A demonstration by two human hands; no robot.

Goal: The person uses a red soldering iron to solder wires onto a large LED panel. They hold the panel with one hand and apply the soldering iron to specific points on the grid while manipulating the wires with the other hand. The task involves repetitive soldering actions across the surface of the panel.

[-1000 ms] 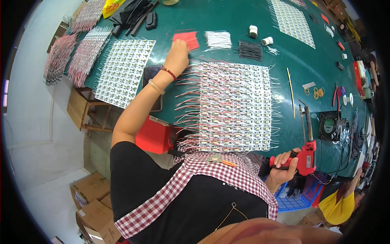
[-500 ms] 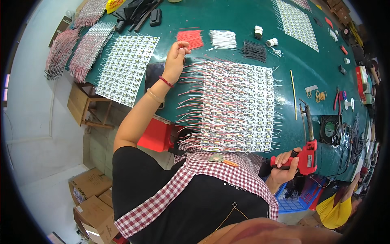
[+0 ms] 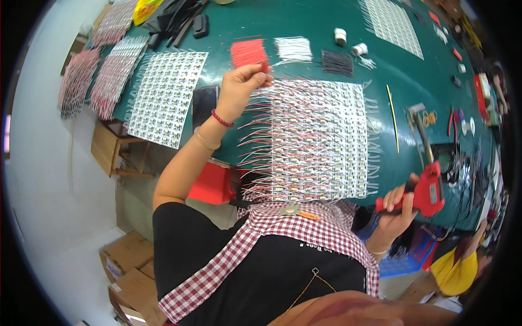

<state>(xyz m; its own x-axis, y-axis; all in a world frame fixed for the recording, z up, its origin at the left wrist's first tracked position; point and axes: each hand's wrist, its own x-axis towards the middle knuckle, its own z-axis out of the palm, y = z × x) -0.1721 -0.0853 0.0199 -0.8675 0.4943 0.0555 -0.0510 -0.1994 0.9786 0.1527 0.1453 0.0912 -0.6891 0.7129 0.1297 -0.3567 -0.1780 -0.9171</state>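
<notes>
My left hand is pinched closed over the upper left corner of a panel of small circuit boards. Red wires show at its fingertips; how many, I cannot tell. Many red and white wires stick out from the panel, mostly past its left edge. To the right of the panel, my right hand is wrapped around the handle of a red soldering gun, its metal tip pointing up and away. Beyond the panel lie piles of red wires, white wires and black wires.
More board panels lie at the left, another panel at the far right. A yellow stick, two white-wrapped rolls and red pliers rest on the green table. A person in yellow is at the lower right.
My left hand has moved right and slightly nearer, away from the red wire pile toward the panel. My right hand has raised the soldering gun up and to the right.
</notes>
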